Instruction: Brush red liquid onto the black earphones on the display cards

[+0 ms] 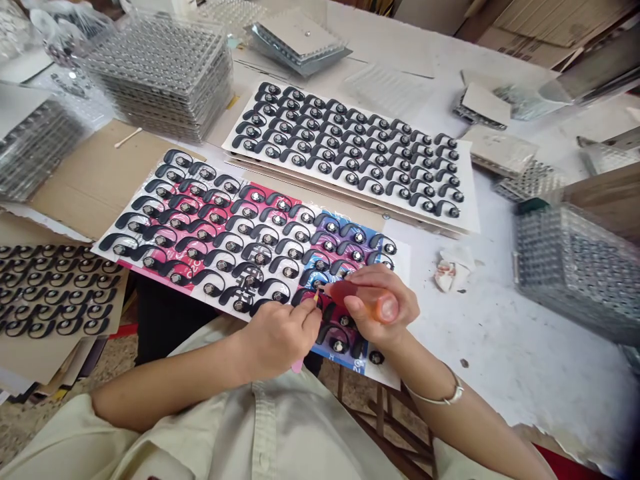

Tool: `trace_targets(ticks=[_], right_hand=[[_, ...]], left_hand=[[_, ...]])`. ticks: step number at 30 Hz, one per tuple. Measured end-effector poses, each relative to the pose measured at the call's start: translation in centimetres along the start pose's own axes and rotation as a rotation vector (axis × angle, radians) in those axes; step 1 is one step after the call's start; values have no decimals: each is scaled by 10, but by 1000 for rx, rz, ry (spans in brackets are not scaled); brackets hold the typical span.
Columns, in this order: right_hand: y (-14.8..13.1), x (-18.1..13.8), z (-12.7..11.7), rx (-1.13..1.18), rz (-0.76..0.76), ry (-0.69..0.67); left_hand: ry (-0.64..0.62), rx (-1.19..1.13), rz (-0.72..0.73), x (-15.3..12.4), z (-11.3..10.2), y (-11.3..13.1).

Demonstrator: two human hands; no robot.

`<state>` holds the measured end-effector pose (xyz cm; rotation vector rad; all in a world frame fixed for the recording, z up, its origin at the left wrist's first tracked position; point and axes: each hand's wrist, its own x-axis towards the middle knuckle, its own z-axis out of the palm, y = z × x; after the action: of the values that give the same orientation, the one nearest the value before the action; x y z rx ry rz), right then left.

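A coloured card [150, 270] lies at the table's near edge, covered with several rows of black ear-hook earpieces [220, 227]. My right hand [383, 303] grips a translucent red-orange squeeze bottle [367, 300], its tip pointing left at an earpiece on the card's near right part. My left hand [280, 333] pinches a thin stick [316, 295] whose end meets the bottle tip; a pink bit shows below that hand. A silver bracelet [443, 398] circles my right wrist.
A second white card of earpieces [467, 193] lies further back. Stacks of clear blister trays stand at back left [160, 70] and right [575, 267]. More earpieces on cardboard [50, 287] sit left. A crumpled stained tissue [450, 270] lies right of the card.
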<state>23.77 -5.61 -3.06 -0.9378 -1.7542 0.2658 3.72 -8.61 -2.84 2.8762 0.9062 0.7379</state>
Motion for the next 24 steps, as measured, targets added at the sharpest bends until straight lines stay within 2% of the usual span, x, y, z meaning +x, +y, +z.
trace_targets(ticks=[24], right_hand=[[2, -5, 0, -11, -39, 11]], left_hand=[[4, -34, -14, -1, 1, 0]])
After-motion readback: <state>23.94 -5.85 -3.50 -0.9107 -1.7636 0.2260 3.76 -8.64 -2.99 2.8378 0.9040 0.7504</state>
